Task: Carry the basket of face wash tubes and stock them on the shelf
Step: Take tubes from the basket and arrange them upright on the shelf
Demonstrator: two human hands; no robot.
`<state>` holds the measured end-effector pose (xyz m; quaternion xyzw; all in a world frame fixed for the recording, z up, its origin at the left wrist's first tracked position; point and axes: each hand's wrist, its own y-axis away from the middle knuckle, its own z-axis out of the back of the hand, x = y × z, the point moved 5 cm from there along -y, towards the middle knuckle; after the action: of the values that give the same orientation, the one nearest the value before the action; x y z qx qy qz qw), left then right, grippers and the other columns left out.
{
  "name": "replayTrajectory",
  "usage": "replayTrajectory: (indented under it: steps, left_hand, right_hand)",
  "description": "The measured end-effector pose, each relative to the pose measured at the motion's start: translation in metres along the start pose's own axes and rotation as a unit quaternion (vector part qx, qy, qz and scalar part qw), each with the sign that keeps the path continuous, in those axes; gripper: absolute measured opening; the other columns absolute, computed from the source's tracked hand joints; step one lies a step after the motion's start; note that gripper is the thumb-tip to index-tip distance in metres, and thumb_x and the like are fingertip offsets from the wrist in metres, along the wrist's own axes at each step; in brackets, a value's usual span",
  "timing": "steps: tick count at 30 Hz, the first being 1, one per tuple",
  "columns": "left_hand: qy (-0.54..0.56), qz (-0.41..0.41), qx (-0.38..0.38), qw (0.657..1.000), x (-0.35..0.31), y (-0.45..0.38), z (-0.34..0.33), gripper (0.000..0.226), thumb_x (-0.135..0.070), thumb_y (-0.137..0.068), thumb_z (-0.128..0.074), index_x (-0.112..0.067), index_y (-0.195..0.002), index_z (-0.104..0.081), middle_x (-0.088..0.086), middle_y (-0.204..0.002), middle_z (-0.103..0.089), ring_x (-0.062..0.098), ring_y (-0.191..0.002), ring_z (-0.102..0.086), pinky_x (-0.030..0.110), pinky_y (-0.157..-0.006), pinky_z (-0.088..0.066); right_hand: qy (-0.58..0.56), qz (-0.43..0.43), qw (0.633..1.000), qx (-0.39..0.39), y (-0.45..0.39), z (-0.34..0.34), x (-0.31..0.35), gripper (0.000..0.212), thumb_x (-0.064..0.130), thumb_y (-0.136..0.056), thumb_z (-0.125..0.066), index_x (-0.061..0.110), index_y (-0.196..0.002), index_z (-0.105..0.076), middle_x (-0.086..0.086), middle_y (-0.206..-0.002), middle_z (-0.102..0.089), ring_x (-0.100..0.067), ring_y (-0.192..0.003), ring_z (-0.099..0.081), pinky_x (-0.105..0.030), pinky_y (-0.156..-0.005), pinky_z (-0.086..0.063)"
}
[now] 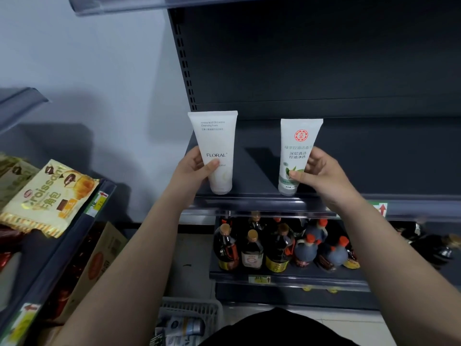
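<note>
My left hand (193, 168) grips a white tube labelled FLORAL (217, 146), held upright with its cap down on the front of the dark shelf (374, 171). My right hand (319, 172) grips a white and green tube with a red logo (296, 151), also upright, cap down on the same shelf, to the right of the first. Between my arms, low on the floor, stands the white plastic basket (199, 309) with more tubes (184, 325) lying inside.
The shelf below holds several dark bottles (279, 243) with orange and tan caps. At left another rack carries croissant packs (47, 196), with a cardboard box (99, 260) beneath it. A grey wall stands behind at left. Another shelf edge (119, 3) runs overhead.
</note>
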<state>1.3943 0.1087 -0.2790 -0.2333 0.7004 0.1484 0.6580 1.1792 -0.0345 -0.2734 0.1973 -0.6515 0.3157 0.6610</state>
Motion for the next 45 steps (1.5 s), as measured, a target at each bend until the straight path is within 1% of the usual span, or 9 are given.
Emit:
replayTrajectory:
  steps: [8,17,21,24,26,30,35,40,45]
  left_hand:
    - [-0.047,0.002,-0.04,0.998,-0.004,0.008,-0.003,0.027,-0.009,-0.091,-0.054,-0.019,-0.116,-0.055,-0.004,-0.115,-0.065,0.015,-0.109,-0.06,0.031,-0.093,-0.049]
    - [-0.098,0.02,-0.113,0.989,-0.017,0.022,-0.005,0.028,-0.01,-0.09,-0.058,-0.013,-0.118,-0.055,0.001,-0.114,-0.064,0.014,-0.106,-0.06,0.03,-0.093,-0.048]
    - [-0.164,0.025,-0.209,0.964,-0.023,0.04,-0.005,0.03,-0.02,-0.086,-0.064,-0.017,-0.114,-0.053,-0.002,-0.11,-0.061,0.011,-0.099,-0.057,0.022,-0.082,-0.044]
    - [-0.277,0.022,-0.282,0.918,-0.026,0.062,-0.006,0.039,-0.024,-0.086,-0.064,-0.015,-0.121,-0.05,-0.004,-0.11,-0.055,0.013,-0.098,-0.054,0.024,-0.082,-0.041]
    - [-0.338,0.003,-0.296,0.893,-0.025,0.08,-0.008,0.042,-0.023,-0.086,-0.063,-0.014,-0.125,-0.049,-0.002,-0.115,-0.055,0.014,-0.103,-0.052,0.026,-0.085,-0.042]
    - [-0.456,0.014,-0.293,0.84,-0.009,0.123,0.003,0.044,-0.025,-0.085,-0.062,-0.014,-0.127,-0.05,0.004,-0.12,-0.058,0.022,-0.108,-0.055,0.039,-0.091,-0.047]
    - [-0.558,0.129,-0.316,0.756,0.022,0.201,0.036,0.046,-0.032,-0.086,-0.06,-0.015,-0.128,-0.05,0.009,-0.124,-0.057,0.031,-0.115,-0.052,0.042,-0.091,-0.045]
    - [-0.543,0.241,-0.371,0.714,0.053,0.289,0.066,0.047,-0.036,-0.088,-0.057,-0.016,-0.13,-0.047,0.008,-0.125,-0.056,0.029,-0.116,-0.051,0.043,-0.093,-0.044]
    - [-0.486,0.343,-0.407,0.693,0.09,0.366,0.101,0.049,-0.035,-0.088,-0.057,-0.017,-0.132,-0.046,0.006,-0.131,-0.054,0.027,-0.121,-0.049,0.041,-0.096,-0.042]
  right_hand:
    - [0.028,0.002,0.999,0.02,0.005,0.005,0.008,0.045,-0.015,-0.077,-0.062,0.01,-0.114,-0.055,0.007,-0.106,-0.065,0.005,-0.093,-0.063,-0.015,-0.088,-0.05]
    - [0.037,-0.007,0.998,0.052,0.009,0.011,0.008,0.049,-0.014,-0.08,-0.059,0.005,-0.125,-0.05,-0.01,-0.124,-0.06,-0.007,-0.109,-0.058,-0.026,-0.102,-0.045]
    - [0.141,0.103,0.979,-0.109,0.02,0.019,0.023,0.069,0.003,-0.074,-0.071,0.011,-0.135,-0.04,-0.004,-0.14,-0.04,-0.015,-0.13,-0.041,-0.034,-0.111,-0.035]
    - [0.166,0.258,0.932,-0.192,0.046,0.012,0.046,0.059,0.011,-0.074,-0.068,0.002,-0.127,-0.045,-0.005,-0.129,-0.037,-0.022,-0.125,-0.04,-0.035,-0.101,-0.042]
    - [0.187,0.337,0.91,-0.15,0.058,-0.007,0.058,0.043,0.013,-0.077,-0.064,0.002,-0.117,-0.052,-0.004,-0.121,-0.044,-0.017,-0.116,-0.044,-0.03,-0.098,-0.042]
    - [0.257,0.397,0.88,0.038,0.07,-0.066,0.057,0.029,0.015,-0.078,-0.057,0.002,-0.102,-0.065,-0.009,-0.107,-0.063,-0.018,-0.103,-0.052,-0.02,-0.095,-0.038]
    - [0.336,0.4,0.813,0.257,0.098,-0.152,0.027,0.032,0.025,-0.075,-0.053,0.01,-0.099,-0.068,-0.006,-0.102,-0.067,-0.018,-0.098,-0.056,-0.03,-0.08,-0.048]
    - [0.372,0.396,0.729,0.417,0.137,-0.227,-0.013,0.03,0.021,-0.07,-0.066,0.009,-0.098,-0.069,-0.006,-0.101,-0.068,-0.027,-0.091,-0.065,-0.032,-0.074,-0.052]
    - [0.407,0.353,0.649,0.537,0.176,-0.29,-0.059,0.041,0.027,-0.091,-0.051,0.015,-0.129,-0.05,0.0,-0.132,-0.05,-0.021,-0.122,-0.045,-0.035,-0.095,-0.041]
